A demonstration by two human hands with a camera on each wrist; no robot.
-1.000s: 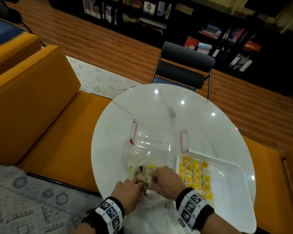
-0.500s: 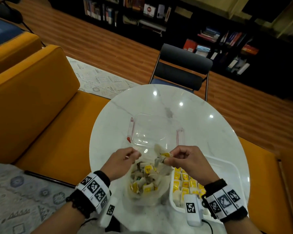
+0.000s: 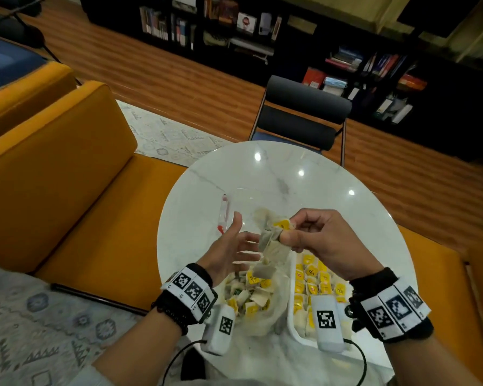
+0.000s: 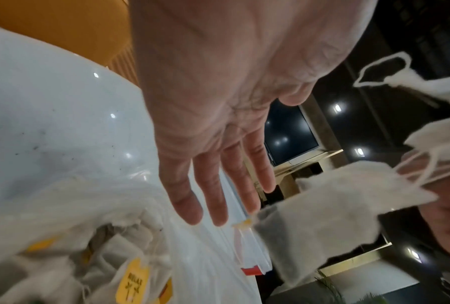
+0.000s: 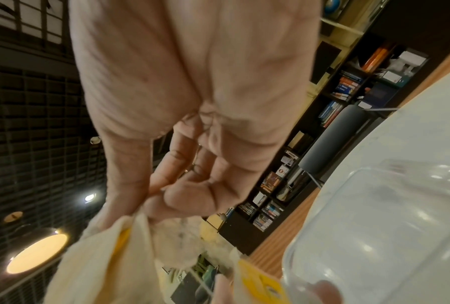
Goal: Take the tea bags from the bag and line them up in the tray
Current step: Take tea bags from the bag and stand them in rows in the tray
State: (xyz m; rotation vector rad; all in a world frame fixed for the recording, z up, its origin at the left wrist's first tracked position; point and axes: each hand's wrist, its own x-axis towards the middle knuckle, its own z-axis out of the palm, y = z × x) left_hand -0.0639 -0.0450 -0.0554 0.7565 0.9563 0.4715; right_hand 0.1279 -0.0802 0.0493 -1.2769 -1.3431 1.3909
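Note:
My right hand (image 3: 289, 232) is raised above the table and pinches a bunch of tea bags (image 3: 273, 243) with yellow tags, which dangle over the open plastic bag (image 3: 262, 305). The same tea bags (image 5: 109, 253) hang from its fingertips in the right wrist view. My left hand (image 3: 234, 243) hovers just left of them with straight, spread fingers (image 4: 216, 197), holding nothing. The plastic bag (image 4: 93, 242) holds several more tea bags. To its right the white tray (image 3: 299, 335) carries rows of yellow-tagged tea bags (image 3: 315, 280).
A clear lid with red clips (image 3: 225, 215) lies on the round marble table (image 3: 332, 196) beyond my hands. A black chair (image 3: 301, 118) stands at the far side. An orange sofa (image 3: 53, 174) runs along the left.
Both hands came out of the bag and rose. The right hand lifted a bunch of tea bags clear of it. The left hand let go and spread its fingers.

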